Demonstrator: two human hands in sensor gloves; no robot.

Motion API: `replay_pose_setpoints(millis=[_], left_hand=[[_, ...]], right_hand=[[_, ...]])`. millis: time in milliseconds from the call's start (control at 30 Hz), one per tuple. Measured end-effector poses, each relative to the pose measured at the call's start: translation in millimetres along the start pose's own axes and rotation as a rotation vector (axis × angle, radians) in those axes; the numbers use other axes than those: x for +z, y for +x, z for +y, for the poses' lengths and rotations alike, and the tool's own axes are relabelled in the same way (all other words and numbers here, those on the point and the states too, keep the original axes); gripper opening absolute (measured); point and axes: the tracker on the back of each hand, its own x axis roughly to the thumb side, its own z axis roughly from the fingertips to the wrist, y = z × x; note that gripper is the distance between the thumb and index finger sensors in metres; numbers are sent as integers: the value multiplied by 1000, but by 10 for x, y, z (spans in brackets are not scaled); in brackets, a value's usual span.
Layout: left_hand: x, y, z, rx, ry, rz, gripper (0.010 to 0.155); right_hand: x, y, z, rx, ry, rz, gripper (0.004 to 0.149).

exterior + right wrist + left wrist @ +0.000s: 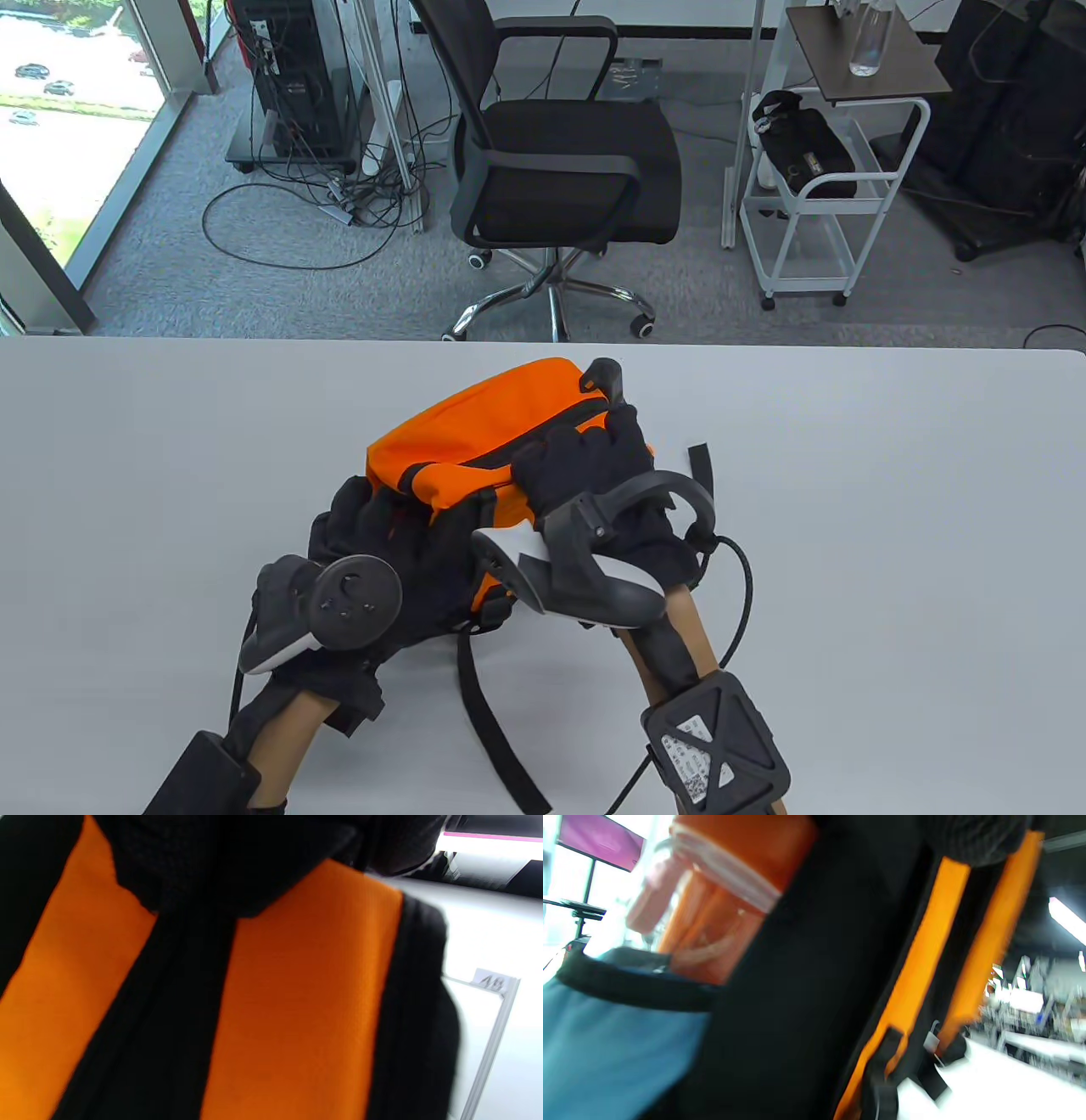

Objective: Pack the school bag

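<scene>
An orange and black school bag [475, 424] lies in the middle of the white table [891, 509], its black carry handle [604, 373] at the far end. My right hand [585, 463] is on top of the bag, fingers curled over the orange fabric by the black zip line. My left hand [373, 526] is against the bag's black near-left side, its fingers hidden. The left wrist view shows an orange translucent bottle [721, 899] standing in the bag's side pocket [619, 1035]. The right wrist view is filled by the bag's orange and black panels [297, 1005].
A black shoulder strap [492, 730] trails from the bag toward the table's near edge. A short strap end [700, 467] lies right of the bag. An office chair [568, 153] and a white cart [814, 187] stand on the floor beyond the far edge.
</scene>
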Motion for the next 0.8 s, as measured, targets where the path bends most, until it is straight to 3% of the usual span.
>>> replay_pose_setpoints(millis=[67,133,167,267,333,400,500,533,600,667,733,767,800], left_hand=[[-100,-141,7,41,99,47,65],[-231,-322,-56,152,111,77,63],[-258,-385,-70,198,121,97,62],[-285,-627,-117,275,110,114,65],[-254,-768,-183,410,5,100,68],[-233,-856,-254,523,-1,38,70],[-229,-842,-285,463,95,-77,63],[-243,-807,-281,444,125,-98,60],[-233,-699,-204,381,147,-90,54],[-186,-623,-132,223,135,-77,52],[-138,-602,-137,311,163,-72,52],[-110,-561,-144,343,172,-56,52],[-107,-537,-138,323,161,-48,52]], right_hand=[[-34,7,-44,-30,0,69,48],[-29,-134,-80,-177,164,99,59],[19,-231,-90,-274,165,136,67],[343,-689,-44,-483,-46,307,59],[618,-931,156,-513,-40,425,55],[898,-1057,507,-562,93,504,60],[1213,-939,1189,-801,429,451,87],[1244,-867,1390,-891,465,421,96],[1227,-860,1680,-1070,449,404,107],[1196,-916,1922,-1386,373,344,113],[1145,-914,2105,-1724,375,344,111],[1106,-887,2120,-1758,372,418,110],[1044,-861,2131,-1726,358,397,109]])
